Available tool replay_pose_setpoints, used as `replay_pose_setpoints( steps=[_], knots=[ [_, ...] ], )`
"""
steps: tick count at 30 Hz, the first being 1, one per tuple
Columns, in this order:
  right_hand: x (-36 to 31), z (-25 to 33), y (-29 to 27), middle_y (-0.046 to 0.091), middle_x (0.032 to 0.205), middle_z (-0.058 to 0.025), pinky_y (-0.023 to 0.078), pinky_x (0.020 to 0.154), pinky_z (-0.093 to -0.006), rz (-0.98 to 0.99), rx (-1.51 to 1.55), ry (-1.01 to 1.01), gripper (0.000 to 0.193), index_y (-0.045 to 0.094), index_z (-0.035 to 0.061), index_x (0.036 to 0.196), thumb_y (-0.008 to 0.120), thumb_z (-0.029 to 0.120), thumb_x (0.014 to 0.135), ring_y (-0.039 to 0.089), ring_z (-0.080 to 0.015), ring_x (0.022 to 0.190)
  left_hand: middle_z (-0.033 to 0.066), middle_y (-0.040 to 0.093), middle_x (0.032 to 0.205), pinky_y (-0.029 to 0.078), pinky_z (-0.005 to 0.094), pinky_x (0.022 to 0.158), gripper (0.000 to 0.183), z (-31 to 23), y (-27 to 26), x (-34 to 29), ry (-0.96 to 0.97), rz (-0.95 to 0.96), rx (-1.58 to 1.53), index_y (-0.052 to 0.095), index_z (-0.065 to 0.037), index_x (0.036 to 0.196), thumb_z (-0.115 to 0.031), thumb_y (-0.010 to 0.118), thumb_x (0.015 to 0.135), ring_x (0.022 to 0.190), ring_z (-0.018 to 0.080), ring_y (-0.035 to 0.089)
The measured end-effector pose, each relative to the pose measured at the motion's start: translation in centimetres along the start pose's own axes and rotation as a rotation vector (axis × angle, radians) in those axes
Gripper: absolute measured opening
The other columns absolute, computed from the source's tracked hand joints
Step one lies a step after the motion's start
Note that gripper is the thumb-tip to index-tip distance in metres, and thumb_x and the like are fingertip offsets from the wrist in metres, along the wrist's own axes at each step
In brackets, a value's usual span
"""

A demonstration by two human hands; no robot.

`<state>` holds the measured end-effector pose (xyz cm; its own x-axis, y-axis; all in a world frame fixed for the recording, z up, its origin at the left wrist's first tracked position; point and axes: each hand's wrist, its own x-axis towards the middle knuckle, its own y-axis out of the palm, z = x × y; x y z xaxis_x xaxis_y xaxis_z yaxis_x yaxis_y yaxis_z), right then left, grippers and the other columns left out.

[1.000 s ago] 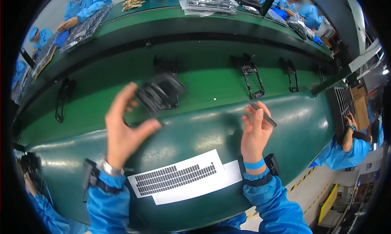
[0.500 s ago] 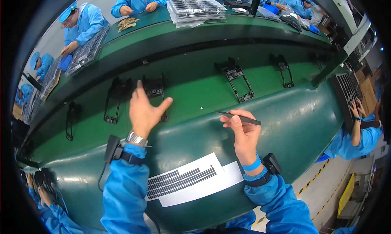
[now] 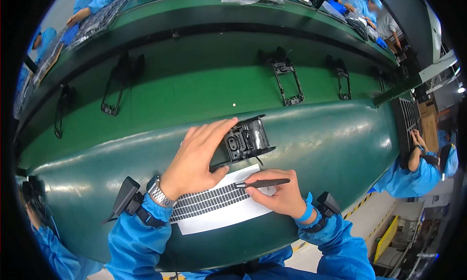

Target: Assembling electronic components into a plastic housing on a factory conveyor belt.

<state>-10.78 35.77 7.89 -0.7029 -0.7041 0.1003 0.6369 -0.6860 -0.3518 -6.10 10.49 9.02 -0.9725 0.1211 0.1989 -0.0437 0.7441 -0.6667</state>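
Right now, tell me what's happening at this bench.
The person's left hand holds a black assembly by its left side, near the far edge of the green mat. Their right hand holds dark tweezers, tips at a white sheet bearing small black rectangles. Several black frames lie beyond.

On the worktop (image 3: 335,134), a label sheet (image 3: 206,223), tweezers (image 3: 272,182) over its right part, lies before the device housing (image 3: 246,140), while frames (image 3: 282,67) lie behind, left and right, on the conveyor belt (image 3: 194,95).

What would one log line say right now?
left hand: holding black part | right hand: holding dark tweezers | tweezer tip: at white sheet
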Motion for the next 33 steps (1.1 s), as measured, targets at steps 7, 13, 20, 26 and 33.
replay_pose_setpoints(
  steps=[7, 13, 20, 26, 33],
  knots=[
    [-0.5, -0.5, -0.8, 0.079, 0.095, -0.011, 0.06, 0.071, -0.0295, 0.013, -0.083, 0.048, 0.023, 0.079, 0.0039, 0.103, 0.085, 0.006, 0.081, 0.077, -0.0186, 0.083, 0.0175, 0.051, 0.151, 0.031, 0.0495, 0.115, 0.113, -0.4, 1.1, -0.9, 0.011, -0.06, 0.114, 0.039, -0.008, 0.159, -0.03, 0.092, 0.062, 0.136, 0.0358, 0.05],
    [-0.5, -0.2, -1.4, 0.078, 0.093, -0.0116, 0.061, 0.074, -0.0294, 0.007, -0.118, 0.04, 0.023, 0.079, 0.0025, 0.102, 0.085, 0.006, 0.081, 0.077, -0.0195, 0.082, 0.0148, 0.05, 0.152, 0.03, 0.0498, 0.115, 0.113, -0.6, 1.5, -0.6, 0.0, -0.056, 0.124, 0.04, -0.008, 0.158, -0.031, 0.092, 0.06, 0.136, 0.0345, 0.049],
    [-1.0, 0.0, -2.8, 0.078, 0.093, -0.0117, 0.062, 0.075, -0.03, 0.0, -0.095, 0.035, 0.022, 0.078, 0.0026, 0.101, 0.084, 0.003, 0.08, 0.078, -0.0205, 0.081, 0.0143, 0.05, 0.152, 0.031, 0.0492, 0.114, 0.112, -2.0, 1.9, 0.2, -0.025, -0.048, 0.107, 0.042, -0.008, 0.158, -0.032, 0.092, 0.061, 0.135, 0.0342, 0.05],
    [-1.0, 0.2, -3.5, 0.078, 0.094, -0.0119, 0.062, 0.076, -0.0301, 0.003, -0.101, 0.025, 0.02, 0.078, 0.0022, 0.1, 0.083, 0.001, 0.081, 0.078, -0.0211, 0.082, 0.0147, 0.051, 0.151, 0.031, 0.0492, 0.113, 0.111, -2.4, 2.2, 0.8, -0.016, -0.056, 0.113, 0.042, -0.008, 0.158, -0.032, 0.092, 0.062, 0.134, 0.0343, 0.05],
    [-1.6, -0.6, -5.4, 0.078, 0.096, -0.0151, 0.062, 0.079, -0.0324, -0.063, 0.048, -0.024, 0.017, 0.075, -0.0027, 0.097, 0.083, 0.0, 0.082, 0.077, -0.0223, 0.085, 0.0151, 0.051, 0.151, 0.031, 0.049, 0.114, 0.113, -3.2, 3.0, 2.0, -0.015, -0.062, 0.106, 0.041, -0.008, 0.158, -0.032, 0.093, 0.06, 0.135, 0.035, 0.05]
  ],
)
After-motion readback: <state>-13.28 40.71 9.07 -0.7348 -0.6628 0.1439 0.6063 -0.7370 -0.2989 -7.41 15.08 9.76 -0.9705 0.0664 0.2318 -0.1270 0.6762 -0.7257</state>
